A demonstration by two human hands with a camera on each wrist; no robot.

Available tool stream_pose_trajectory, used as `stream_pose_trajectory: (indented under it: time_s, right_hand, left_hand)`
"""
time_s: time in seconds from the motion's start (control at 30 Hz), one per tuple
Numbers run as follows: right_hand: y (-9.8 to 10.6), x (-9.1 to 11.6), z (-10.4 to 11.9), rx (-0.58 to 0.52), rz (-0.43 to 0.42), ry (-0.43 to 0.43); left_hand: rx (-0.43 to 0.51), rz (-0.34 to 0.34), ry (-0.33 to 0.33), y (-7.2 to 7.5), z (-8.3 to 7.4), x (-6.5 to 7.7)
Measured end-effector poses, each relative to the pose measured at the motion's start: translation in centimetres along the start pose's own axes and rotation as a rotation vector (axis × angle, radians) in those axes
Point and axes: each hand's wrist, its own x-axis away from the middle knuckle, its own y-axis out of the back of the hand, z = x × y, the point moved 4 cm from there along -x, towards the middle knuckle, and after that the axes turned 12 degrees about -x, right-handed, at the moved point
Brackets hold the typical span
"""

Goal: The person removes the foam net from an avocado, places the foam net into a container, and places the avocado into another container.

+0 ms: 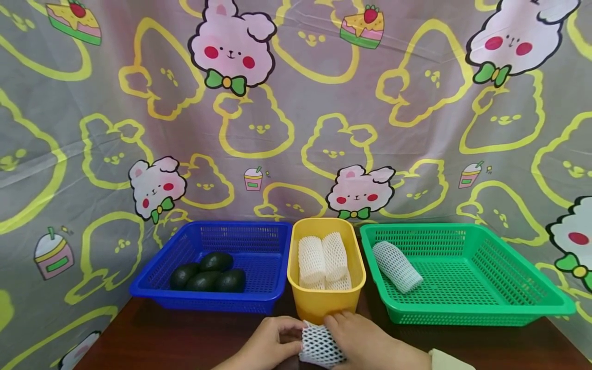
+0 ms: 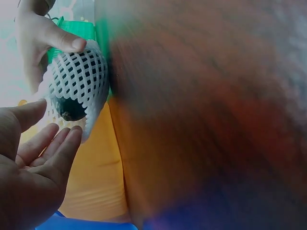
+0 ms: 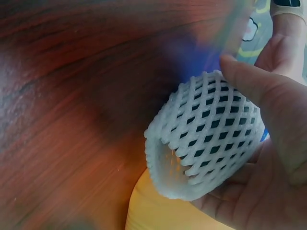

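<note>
My right hand (image 1: pixel 363 336) grips net (image 1: pixel 321 347) round avocado (image 2: pixel 69 110) in front of tub (image 1: pixel 324 307), probably to steady both. My left hand (image 1: pixel 270 343), fingers parted, touches net's end where avocado shows, likely minding edge.

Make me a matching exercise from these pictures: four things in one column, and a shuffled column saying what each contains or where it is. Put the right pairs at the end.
Column one
1. Blue basket
2. Yellow bin
3. Green basket
4. Partly netted avocado

Column two
A. Contains several white net sleeves
B. In the grip of the right hand, dark end showing
C. Contains four dark avocados
D. Contains one white-netted piece

Right pairs: 1-C, 2-A, 3-D, 4-B
</note>
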Motion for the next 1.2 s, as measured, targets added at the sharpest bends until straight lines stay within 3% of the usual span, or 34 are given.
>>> stream_pose_trajectory:
  time_s: [0.17,0.63,0.87,1.03,1.2]
  right_hand:
    - [0.5,0.4,-0.6,-0.125,0.062,-0.054]
    - [0.8,2.3,-2.6,-0.269,0.088,-0.117]
    - [0.5,2.7,-3.1,-0.32,0.088,-0.082]
    - [0.1,2.7,-3.5,-0.373,0.098,-0.099]
    - [0.0,2.7,-3.5,-0.368,0.076,-0.062]
  left_hand:
    - [0.032,0.016,0.029,-0.1,0.1,0.1]
    - [0.025,0.041,-0.036,-0.5,0.0,0.0]
    - [0.015,0.048,-0.05,-0.8,0.0,-0.3]
    - [-0.039,0.066,-0.007,-1.0,0.1,-0.9]
    - [-0.041,0.099,0.004,-1.4,0.2,-1.5]
